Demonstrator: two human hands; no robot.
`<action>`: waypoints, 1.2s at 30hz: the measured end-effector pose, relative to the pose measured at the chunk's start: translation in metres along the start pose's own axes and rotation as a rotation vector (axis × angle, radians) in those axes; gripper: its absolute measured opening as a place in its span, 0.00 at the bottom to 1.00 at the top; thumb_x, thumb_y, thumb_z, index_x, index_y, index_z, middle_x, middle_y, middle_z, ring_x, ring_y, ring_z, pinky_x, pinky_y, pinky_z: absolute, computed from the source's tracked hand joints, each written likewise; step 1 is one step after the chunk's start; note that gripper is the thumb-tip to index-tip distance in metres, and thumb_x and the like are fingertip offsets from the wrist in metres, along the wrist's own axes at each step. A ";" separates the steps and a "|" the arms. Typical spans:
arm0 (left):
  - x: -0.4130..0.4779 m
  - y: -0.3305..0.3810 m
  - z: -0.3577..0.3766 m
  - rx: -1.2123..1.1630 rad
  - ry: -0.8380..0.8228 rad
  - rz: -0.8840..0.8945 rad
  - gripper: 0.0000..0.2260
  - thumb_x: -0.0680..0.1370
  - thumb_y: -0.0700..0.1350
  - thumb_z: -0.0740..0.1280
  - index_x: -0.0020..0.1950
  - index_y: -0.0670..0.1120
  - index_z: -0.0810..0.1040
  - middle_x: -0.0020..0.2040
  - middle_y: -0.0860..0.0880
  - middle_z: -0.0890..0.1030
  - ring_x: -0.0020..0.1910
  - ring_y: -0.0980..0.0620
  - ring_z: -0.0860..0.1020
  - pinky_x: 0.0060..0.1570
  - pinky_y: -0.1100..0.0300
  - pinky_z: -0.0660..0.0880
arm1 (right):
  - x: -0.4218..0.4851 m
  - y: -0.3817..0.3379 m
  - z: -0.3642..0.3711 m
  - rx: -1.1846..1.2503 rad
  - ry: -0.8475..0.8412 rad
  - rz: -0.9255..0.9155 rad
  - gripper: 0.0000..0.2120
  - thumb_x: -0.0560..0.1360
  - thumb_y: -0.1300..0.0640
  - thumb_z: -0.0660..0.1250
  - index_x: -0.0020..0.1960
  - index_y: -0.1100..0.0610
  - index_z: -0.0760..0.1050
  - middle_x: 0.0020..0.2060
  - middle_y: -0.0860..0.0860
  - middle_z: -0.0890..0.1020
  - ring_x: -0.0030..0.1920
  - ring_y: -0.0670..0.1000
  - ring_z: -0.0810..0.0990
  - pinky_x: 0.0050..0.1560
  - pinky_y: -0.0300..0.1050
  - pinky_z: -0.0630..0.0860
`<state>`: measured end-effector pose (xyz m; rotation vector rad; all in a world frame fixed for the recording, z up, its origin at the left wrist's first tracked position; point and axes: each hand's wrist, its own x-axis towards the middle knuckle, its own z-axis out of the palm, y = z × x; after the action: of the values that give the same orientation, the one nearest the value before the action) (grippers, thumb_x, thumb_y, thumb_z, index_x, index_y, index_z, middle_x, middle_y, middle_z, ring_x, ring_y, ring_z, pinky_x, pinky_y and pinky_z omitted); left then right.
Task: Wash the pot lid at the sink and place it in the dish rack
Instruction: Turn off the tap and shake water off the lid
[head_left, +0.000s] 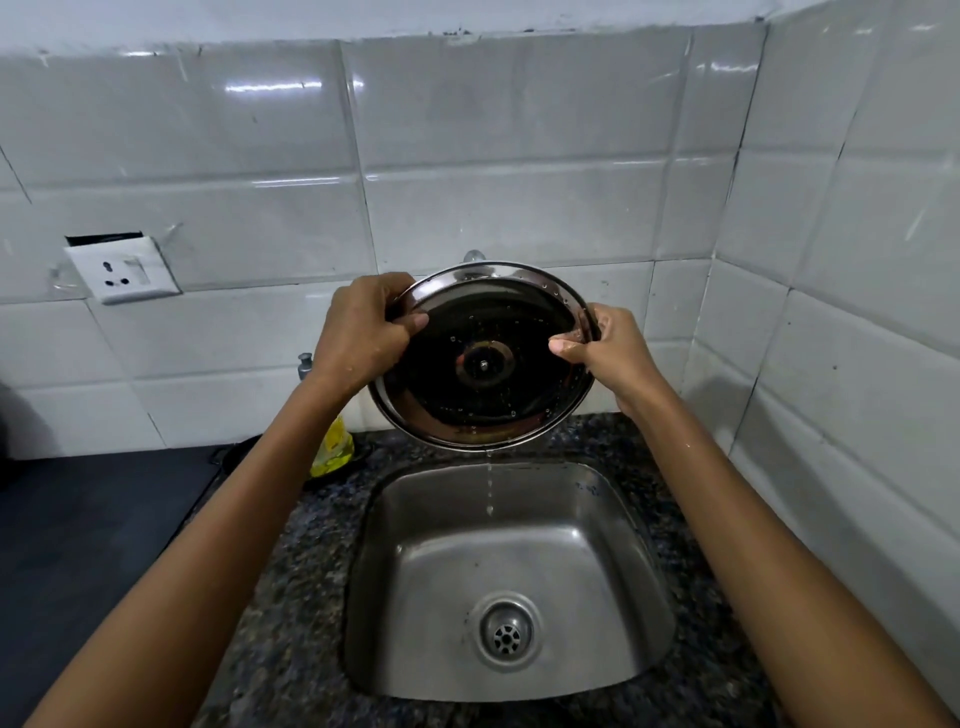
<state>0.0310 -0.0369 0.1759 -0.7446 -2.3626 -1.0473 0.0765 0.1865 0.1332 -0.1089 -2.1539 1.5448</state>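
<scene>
A round steel pot lid is held upright above the back of the sink, its wet underside facing me. My left hand grips the lid's upper left rim, thumb on the inner face. On the right rim my right hand holds it the same way. Water drips from the lid's bottom edge into the steel basin. The tap shows only as a small metal tip behind the lid's top. No dish rack is in view.
A yellow dish soap bottle stands left of the sink on the speckled granite counter. A dark stove surface lies further left. White tiled walls close in behind and on the right; a socket sits on the back wall.
</scene>
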 end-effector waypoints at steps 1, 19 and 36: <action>0.000 0.001 -0.001 0.005 0.003 0.006 0.05 0.72 0.38 0.67 0.36 0.44 0.73 0.30 0.51 0.72 0.36 0.49 0.71 0.34 0.62 0.65 | 0.000 0.000 0.000 0.006 -0.001 -0.002 0.07 0.69 0.67 0.69 0.47 0.61 0.77 0.38 0.53 0.81 0.42 0.50 0.79 0.41 0.38 0.76; -0.006 0.015 0.003 0.088 0.027 0.055 0.06 0.72 0.38 0.67 0.36 0.43 0.72 0.32 0.49 0.73 0.38 0.47 0.71 0.38 0.60 0.63 | -0.002 0.002 -0.010 0.047 0.022 -0.051 0.11 0.68 0.67 0.70 0.46 0.54 0.77 0.43 0.53 0.82 0.48 0.53 0.81 0.53 0.46 0.76; -0.111 -0.064 0.065 0.065 -0.001 -0.506 0.05 0.70 0.41 0.68 0.43 0.41 0.80 0.38 0.43 0.82 0.41 0.45 0.78 0.41 0.55 0.73 | -0.086 0.063 0.060 -0.801 -0.603 -0.117 0.56 0.61 0.48 0.77 0.75 0.51 0.42 0.76 0.56 0.46 0.75 0.59 0.44 0.73 0.58 0.54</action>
<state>0.0623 -0.0556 0.0366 -0.1158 -2.6385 -1.1495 0.1127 0.1279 0.0319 0.2503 -3.0724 0.5972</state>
